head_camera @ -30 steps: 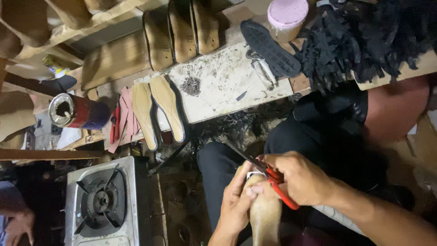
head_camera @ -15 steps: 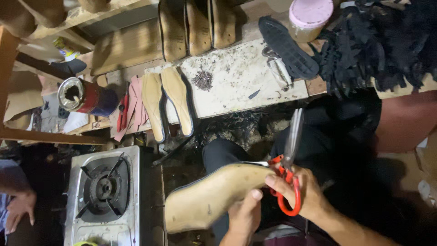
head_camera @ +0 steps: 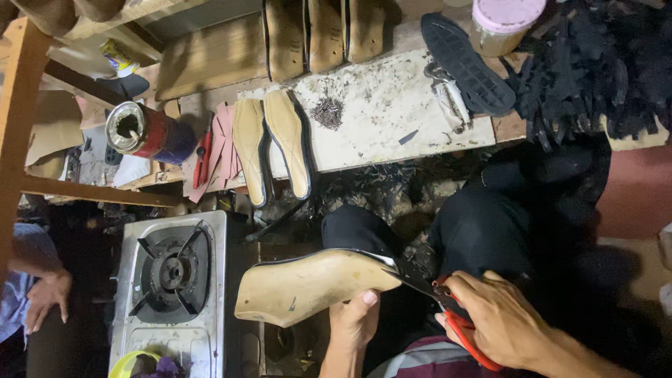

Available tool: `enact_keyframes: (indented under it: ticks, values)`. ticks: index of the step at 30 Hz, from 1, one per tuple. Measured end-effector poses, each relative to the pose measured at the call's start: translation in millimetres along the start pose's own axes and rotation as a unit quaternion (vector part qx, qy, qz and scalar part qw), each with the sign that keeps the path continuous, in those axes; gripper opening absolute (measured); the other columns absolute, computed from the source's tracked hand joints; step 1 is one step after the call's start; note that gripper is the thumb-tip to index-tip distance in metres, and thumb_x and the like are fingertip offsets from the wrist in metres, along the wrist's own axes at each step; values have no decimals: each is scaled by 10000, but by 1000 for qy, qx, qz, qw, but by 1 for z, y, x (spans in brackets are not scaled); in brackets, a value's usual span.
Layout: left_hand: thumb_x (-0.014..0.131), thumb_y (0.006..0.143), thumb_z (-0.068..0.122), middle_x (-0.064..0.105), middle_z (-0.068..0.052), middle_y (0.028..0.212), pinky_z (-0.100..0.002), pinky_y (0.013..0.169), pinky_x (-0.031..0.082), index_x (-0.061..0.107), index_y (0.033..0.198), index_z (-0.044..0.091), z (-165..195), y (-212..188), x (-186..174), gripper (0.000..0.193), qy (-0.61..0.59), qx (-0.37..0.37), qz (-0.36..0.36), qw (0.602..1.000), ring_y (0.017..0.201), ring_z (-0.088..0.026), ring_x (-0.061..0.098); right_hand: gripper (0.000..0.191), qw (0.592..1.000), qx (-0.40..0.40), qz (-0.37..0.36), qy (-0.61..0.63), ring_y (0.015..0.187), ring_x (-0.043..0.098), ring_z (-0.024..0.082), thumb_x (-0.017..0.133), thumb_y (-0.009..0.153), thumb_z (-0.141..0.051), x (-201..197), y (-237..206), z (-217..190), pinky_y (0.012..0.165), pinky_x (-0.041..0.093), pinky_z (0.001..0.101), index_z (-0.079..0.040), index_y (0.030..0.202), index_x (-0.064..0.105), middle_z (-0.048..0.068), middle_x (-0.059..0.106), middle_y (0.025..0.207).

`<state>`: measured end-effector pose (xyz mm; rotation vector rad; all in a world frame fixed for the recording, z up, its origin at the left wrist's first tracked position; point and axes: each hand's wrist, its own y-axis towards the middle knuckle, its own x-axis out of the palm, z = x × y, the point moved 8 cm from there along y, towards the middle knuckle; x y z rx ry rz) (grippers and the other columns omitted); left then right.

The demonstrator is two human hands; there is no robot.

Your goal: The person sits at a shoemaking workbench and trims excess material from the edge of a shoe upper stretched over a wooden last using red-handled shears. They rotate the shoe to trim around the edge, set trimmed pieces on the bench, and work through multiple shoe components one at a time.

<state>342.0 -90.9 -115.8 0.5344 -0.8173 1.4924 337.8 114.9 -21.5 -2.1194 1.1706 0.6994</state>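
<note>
My left hand holds a tan wooden shoe last from below, its toe pointing left over my lap. A dark sole edge runs along the last's top. My right hand grips red-handled scissors, whose dark blades meet the heel end of the last by a scrap of pale lining. My knees in black trousers lie just behind.
A stained white work slab carries a pile of tacks, two tan insoles and a black sole. A gas stove stands at left, a red tin above it. Another person's hand rests far left.
The scissors swung down from upright to level against the last's heel. The last settled lower, held horizontally.
</note>
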Motion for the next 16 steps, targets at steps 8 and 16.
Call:
enact_keyframes:
  ticks: [8, 16]
  values:
    - [808, 780, 44, 707, -141, 1107, -417, 935, 545, 627, 1218, -29, -21, -22, -44, 480, 153, -62, -33, 986, 1036, -269, 674, 371, 1000, -24, 8, -17, 725, 682, 342, 788, 741, -296, -3, -3, -3, 698, 489, 436, -99, 1018, 639, 90, 722, 881]
    - [784, 844, 89, 749, -131, 1149, -426, 1000, 556, 698, 1196, -21, -28, -41, -66, 379, 235, -142, -90, 957, 1093, -264, 688, 278, 998, -35, 5, -45, 739, 730, 298, 832, 770, -309, 42, -29, 61, 659, 538, 424, -127, 850, 637, 48, 741, 804]
